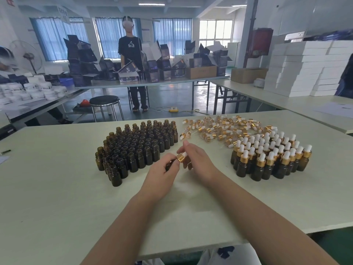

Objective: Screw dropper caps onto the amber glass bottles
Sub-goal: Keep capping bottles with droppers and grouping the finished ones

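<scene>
My left hand (162, 174) grips an amber bottle (169, 165), mostly hidden by the fingers. On its neck sits a gold dropper cap (181, 157) with a white bulb, pinched by my right hand (198, 161). Both hands meet over the table's middle. To the left stands a block of several open amber bottles (137, 146). At the right stands a group of several capped bottles (271, 159). Behind them lies a loose pile of dropper caps (219, 128).
The pale work table (57, 188) ends close to my body and at its far edge. A black stool (104, 101) and a standing person (133, 60) are beyond it. Stacked white boxes (305, 67) sit on a side table at right.
</scene>
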